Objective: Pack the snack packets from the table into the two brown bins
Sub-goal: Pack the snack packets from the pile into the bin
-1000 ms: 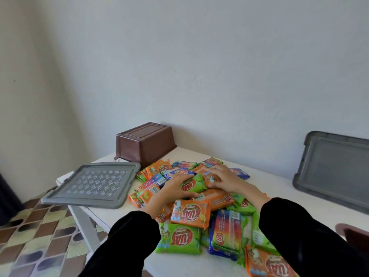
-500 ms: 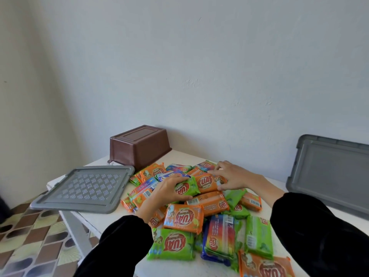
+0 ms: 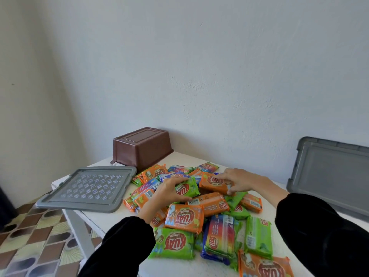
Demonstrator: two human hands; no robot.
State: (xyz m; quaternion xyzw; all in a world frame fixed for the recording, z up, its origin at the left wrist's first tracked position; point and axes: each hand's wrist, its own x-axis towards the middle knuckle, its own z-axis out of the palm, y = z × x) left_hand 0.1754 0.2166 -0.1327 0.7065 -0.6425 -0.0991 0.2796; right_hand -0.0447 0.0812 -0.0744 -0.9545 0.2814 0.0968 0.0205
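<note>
As green packet (image 3: 187, 189) and orange packet (image 3: 213, 181), near the brown bin (image 3: 141, 148), are gripped in curled fingers (image 3: 175, 180), stacked neighbours (image 3: 209, 202) may be dragged off tabletop (image 3: 179, 158).

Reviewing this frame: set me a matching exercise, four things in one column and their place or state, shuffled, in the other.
1. brown bin
2. perforated grey lid
3. plain grey lid
4. left hand

a. leans by the wall, at the right
b. grips a green packet
c. upside down
d. overhangs the table edge

Pairs: 1c, 2d, 3a, 4b
</note>
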